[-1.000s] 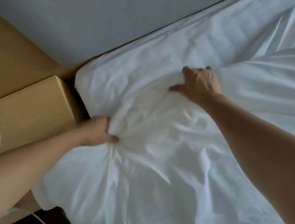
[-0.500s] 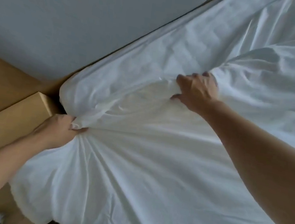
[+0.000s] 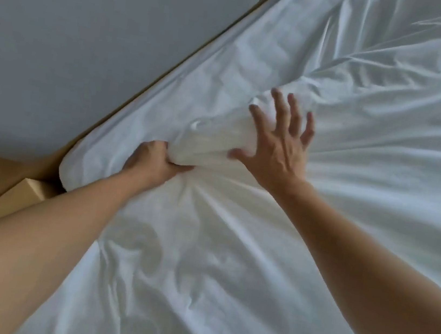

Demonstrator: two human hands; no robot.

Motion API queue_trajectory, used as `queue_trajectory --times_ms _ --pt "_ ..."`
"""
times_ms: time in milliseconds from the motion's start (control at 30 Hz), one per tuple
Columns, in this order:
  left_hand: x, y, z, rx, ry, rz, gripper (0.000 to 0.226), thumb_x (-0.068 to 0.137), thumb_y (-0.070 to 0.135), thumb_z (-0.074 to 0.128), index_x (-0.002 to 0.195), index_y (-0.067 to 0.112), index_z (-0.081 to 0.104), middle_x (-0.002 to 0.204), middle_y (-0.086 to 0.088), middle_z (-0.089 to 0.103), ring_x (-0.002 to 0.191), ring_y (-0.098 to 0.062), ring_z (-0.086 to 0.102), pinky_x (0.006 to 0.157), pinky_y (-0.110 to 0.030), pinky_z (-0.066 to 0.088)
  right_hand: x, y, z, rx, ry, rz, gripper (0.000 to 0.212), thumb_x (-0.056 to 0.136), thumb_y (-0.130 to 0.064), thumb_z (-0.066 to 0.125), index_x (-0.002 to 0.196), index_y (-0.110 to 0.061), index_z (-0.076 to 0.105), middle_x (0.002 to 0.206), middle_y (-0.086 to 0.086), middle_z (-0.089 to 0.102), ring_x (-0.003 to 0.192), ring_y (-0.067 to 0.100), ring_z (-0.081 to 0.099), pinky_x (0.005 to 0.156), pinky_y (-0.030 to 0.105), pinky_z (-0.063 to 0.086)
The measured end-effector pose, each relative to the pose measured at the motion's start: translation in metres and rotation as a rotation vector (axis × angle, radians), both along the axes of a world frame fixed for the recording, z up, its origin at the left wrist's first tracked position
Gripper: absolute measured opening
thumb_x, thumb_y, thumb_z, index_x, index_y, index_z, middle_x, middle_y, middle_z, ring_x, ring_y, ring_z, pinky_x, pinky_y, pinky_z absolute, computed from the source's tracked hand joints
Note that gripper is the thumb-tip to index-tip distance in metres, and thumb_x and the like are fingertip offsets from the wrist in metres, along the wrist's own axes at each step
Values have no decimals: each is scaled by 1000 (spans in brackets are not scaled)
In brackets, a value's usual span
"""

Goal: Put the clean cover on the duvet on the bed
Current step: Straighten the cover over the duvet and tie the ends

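Right hand [image 3: 279, 146] has dropped its bunch and now presses spread wide on the duvet corner [image 3: 211, 140] lumped inside the white cover [image 3: 230, 253] at the far-left of the bed [image 3: 141, 116], left hand [image 3: 155, 162] still gripping gathered cloth beside it, so corner's probably being seated.

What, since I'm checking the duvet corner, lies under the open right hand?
Under the right hand is a bunched white bulge of the cover, which the left hand grips at its near end. Whatever fills the bulge is hidden by the cloth.
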State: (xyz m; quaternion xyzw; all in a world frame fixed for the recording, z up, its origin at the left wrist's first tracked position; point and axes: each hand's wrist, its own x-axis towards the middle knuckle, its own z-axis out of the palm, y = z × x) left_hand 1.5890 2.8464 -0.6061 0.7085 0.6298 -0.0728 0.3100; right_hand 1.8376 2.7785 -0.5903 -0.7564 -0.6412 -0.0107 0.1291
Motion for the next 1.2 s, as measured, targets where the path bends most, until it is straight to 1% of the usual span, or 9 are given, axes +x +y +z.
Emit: queue_trajectory --times_ms 67,167,300,467,633,833,967,1067,1200 --pt "-11 7 0 78 76 60 58 66 80 71 89 27 66 85 -2 67 88 -33 67 65 -34 49 29 -28 -10 -274 84 -216 119 58 -79 72 157 -42 17 170 5 -4 153 43 -2 116 70 -2" --pt "14 -2 -9 -66 35 39 90 59 75 81 129 22 61 121 -6 69 111 -32 65 86 -37 51 52 -67 -34 -697 228 -400 128 60 -90 63 157 -46 -9 168 0 -20 152 43 -15 112 77 -1" --pt "67 48 13 -209 -313 101 139 30 81 87 147 24 41 137 9 55 121 -16 57 95 -29 48 55 -68 -59 -710 248 -395 132 56 -93 61 155 -48 -14 167 0 -24 151 43 -19 111 78 -4" --pt "119 33 6 -368 -183 -32 88 48 56 98 120 14 69 115 -3 73 104 -24 70 98 -42 55 59 -77 -60 -677 292 -368 130 61 -91 60 156 -45 -16 166 1 -26 150 42 -23 111 77 -8" --pt "111 51 9 247 91 15 68 71 62 82 114 12 65 115 -19 69 107 -40 64 77 -39 45 70 -115 -61 -606 215 -373 131 57 -103 35 160 -35 -9 167 3 -22 152 35 -22 119 63 -10" --pt "197 -61 -2 583 -3 -338 83 75 38 62 151 18 34 153 -22 35 137 -43 37 110 -50 28 78 -187 -75 -585 191 -554 121 67 -102 12 157 -27 -19 164 7 -29 149 32 -30 115 63 -21" --pt "201 -172 -37 188 106 -1180 80 89 75 29 160 41 13 171 0 -2 157 -27 -5 121 -62 0 68 -228 -81 -563 170 -615 103 77 -87 -4 159 -26 -16 164 9 -29 150 33 -29 117 63 -15" --pt "179 -162 -50 226 304 -994 103 77 92 34 155 46 -17 164 14 -31 153 -19 -24 112 -73 -9 70 -312 -85 -511 161 -760 101 82 -91 8 161 -28 -5 167 7 -20 153 30 -23 119 59 -16" --pt "193 -156 -39 107 452 -770 101 82 86 42 155 48 -16 163 12 -34 154 -28 -22 110 -80 2 67 -431 -82 -574 197 -953 103 82 -93 7 161 -29 -7 166 6 -24 151 28 -27 119 61 -12"
